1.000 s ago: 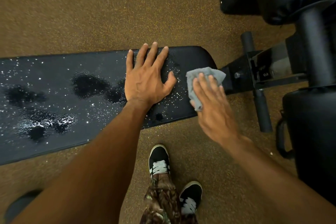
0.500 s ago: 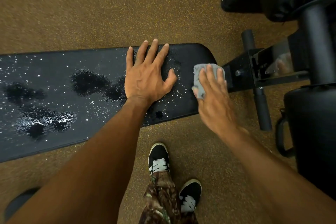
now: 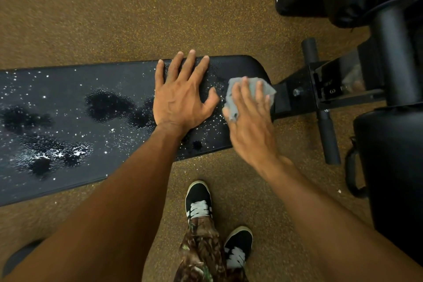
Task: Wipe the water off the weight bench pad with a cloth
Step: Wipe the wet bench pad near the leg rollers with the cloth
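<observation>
Two hands are on the weight bench pad (image 3: 68,89), a long black cushion running left to right across the view. The left hand (image 3: 180,96) lies palm down near the pad's right end, fingers straight and spread, thumb out to the side. It holds nothing.

The right hand (image 3: 249,119) lies just beside it, at the pad's rounded right end. Its fingers are extended flat on a small grey cloth (image 3: 251,88) and press it against the pad. The cloth is bunched beneath the fingers, with its edges showing past the fingertips and beside the thumb.

Water (image 3: 107,105) is on the pad in several dark pools, all to the left of the left hand. Fine droplets are scattered across most of the surface, including the strip between the two hands.

Other items noted:
- A black metal frame (image 3: 297,94) joins the pad's right end.
- Black padded equipment (image 3: 389,167) stands at the far right.
- The floor (image 3: 114,18) is brown and speckled.
- A pair of black shoes (image 3: 199,201) with white laces stands on the floor below the pad, with camouflage trousers (image 3: 201,247) above them.
</observation>
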